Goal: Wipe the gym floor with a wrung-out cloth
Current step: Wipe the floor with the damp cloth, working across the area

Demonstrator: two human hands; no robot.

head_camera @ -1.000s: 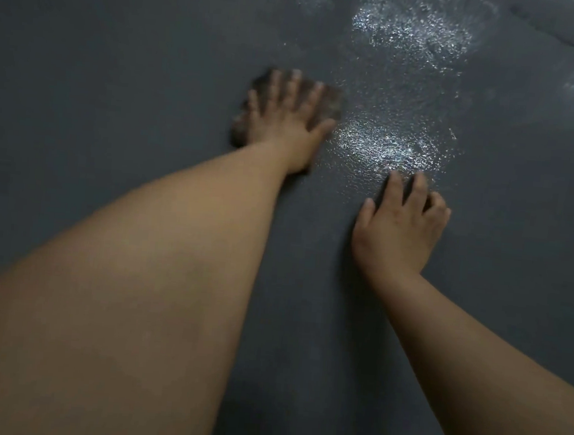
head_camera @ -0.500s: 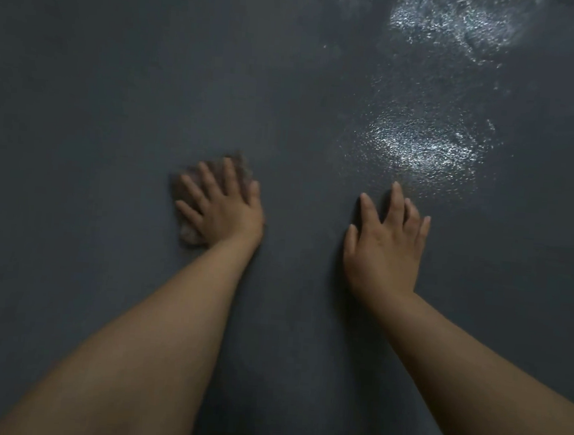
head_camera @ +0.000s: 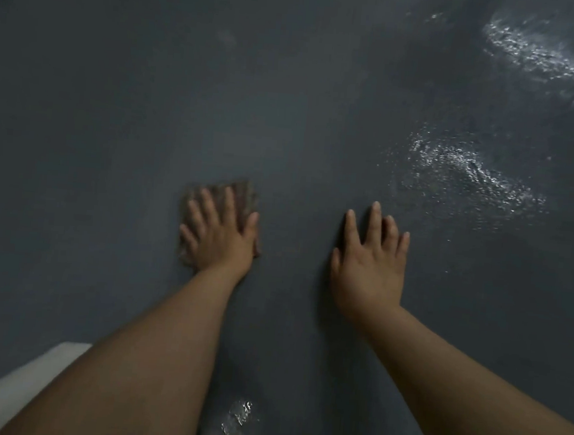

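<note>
Two hands flat, left hand pressing cloth, right hand spread on floor

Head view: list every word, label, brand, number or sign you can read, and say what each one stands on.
None: no text, label, brand, number or sign shows in this view.
The dark grey floor is bare of print, with only wet, shiny patches.
The cloth under the left hand is blurred and shows no tag or lettering.
The right hand and the pale thing at the lower left carry no marks.
</note>
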